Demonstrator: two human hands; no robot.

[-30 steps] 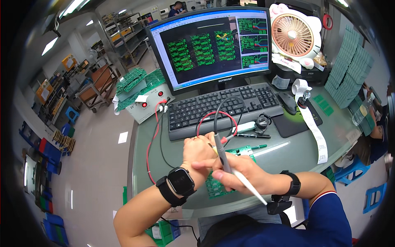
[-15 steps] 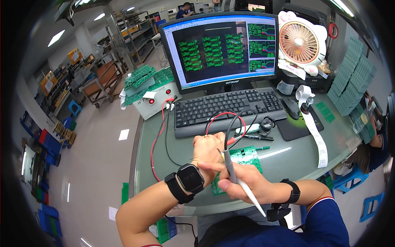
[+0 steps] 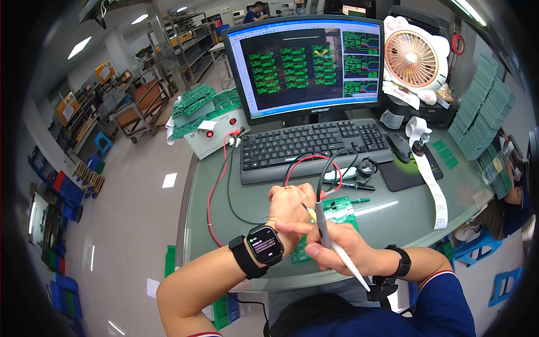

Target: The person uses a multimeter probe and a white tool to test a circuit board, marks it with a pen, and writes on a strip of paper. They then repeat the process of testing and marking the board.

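- Two bare hands, head view, both over the front half of the tabletop [image 3: 404, 222].
- L hand [image 3: 291, 205]: back up, fingers curled in, tips hidden; can't tell if they pinch anything. Smartwatch [image 3: 265, 245] on its wrist, screen lit.
- R hand [image 3: 356, 250]: thumb + curled fingers pinching a grey/white probe pen [image 3: 340, 253], tilted, white end toward the front edge. Index stretched out to the L wrist, just beside the watch; can't tell if it touches.
- Yellowish tip [image 3: 310, 213] w/ dark point next to pen; can't tell what holds it.
- Green PCB [image 3: 345, 210]: flat nr the tabletop's front edge, approx midway btwn L and R edges, partly hidden under both hands.
- Black lead [image 3: 319, 182] runs up off pen top; red lead [image 3: 211, 196] runs nr the L edge to a grey test box [image 3: 216, 137] at back L corner, green boards [image 3: 196, 104] stacked on it.
- Back edge: monitor [image 3: 297, 67], kbd [image 3: 314, 147] in front of it; mouse [image 3: 400, 147] on dark pad [image 3: 401, 174] to the R.
- Paper strip [image 3: 432, 188] trails toward the R edge.
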